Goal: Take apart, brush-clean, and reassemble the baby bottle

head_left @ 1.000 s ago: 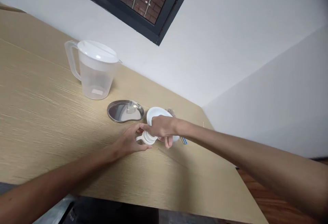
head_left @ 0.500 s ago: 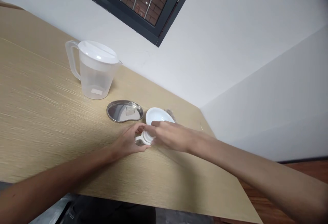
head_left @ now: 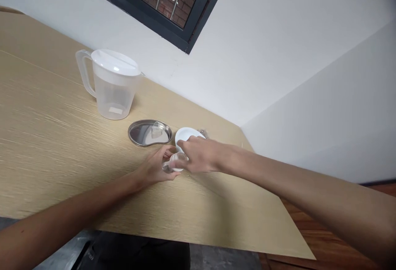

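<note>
My left hand (head_left: pixel 154 165) curls its thumb and fingers around a small clear-and-white container (head_left: pixel 177 158), low over the table in front of the bowl. My right hand (head_left: pixel 198 154) reaches in from the right and closes on the container's upper part, with thumb and fingers on either side; motion blurs the fingertips. Part of the container is hidden between the two hands. Just beyond them is a white bowl (head_left: pixel 182 133), partly covered by my right hand. A kidney-shaped steel tray (head_left: pixel 136 134) lies to the left, holding a small clear cup (head_left: pixel 157 130) tipped on its side.
A clear plastic pitcher (head_left: pixel 114 92) with a white lid stands at the back left of the wooden table (head_left: pixel 77 146). Behind the bowl is a small clear crinkled item (head_left: pixel 203 132). A white wall and a dark-framed window (head_left: pixel 182 41) border the table's far side.
My right hand has shifted slightly up and left over the container, and its thumb now crosses the front. A clear part shows where the white top was. My left hand keeps its hold.
</note>
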A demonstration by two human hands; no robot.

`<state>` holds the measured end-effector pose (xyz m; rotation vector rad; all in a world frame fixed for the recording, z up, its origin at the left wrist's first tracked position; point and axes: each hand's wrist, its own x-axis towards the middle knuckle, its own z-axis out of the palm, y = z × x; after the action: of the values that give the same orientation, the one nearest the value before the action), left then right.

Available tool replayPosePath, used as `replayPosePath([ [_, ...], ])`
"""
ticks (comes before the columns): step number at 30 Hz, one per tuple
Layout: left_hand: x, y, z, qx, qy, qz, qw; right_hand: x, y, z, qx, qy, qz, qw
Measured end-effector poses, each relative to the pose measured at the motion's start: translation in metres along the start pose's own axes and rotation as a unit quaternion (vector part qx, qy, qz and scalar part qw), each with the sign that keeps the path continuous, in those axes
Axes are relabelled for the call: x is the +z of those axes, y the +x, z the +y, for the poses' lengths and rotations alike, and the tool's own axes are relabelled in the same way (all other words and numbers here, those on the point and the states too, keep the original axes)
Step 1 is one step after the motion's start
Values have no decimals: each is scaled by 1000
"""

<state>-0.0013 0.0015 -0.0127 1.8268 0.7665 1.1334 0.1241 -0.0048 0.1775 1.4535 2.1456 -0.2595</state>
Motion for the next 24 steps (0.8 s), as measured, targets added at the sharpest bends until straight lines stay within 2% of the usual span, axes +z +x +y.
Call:
replayPosePath([
  [3, 1, 0, 0, -6, -13, 0, 1000, 15, -3, 12, -146, -100, 37, 983],
  [5, 2, 0, 0, -10, -20, 3, 1000, 24, -1, 17, -181, -140, 64, 971],
  [11, 2, -1, 0, -25, -18, 4, 1000, 32, 6, 7, -79, -44, 76, 993],
  [16, 0, -1, 0, -46, -30, 0, 998, 35, 12, 1, 10, 21, 106, 994],
  [18, -2, 0, 1, -54, -44, -1, 998, 35, 14, 6, 21, 48, 104, 993],
  [21, -7, 4, 4, -83, -85, -8, 993, 30, 13, 21, 9, 146, 130, 981],
  [24, -9, 8, 3, -131, -141, -24, 981, 25, 10, 39, 12, 256, 197, 946],
])
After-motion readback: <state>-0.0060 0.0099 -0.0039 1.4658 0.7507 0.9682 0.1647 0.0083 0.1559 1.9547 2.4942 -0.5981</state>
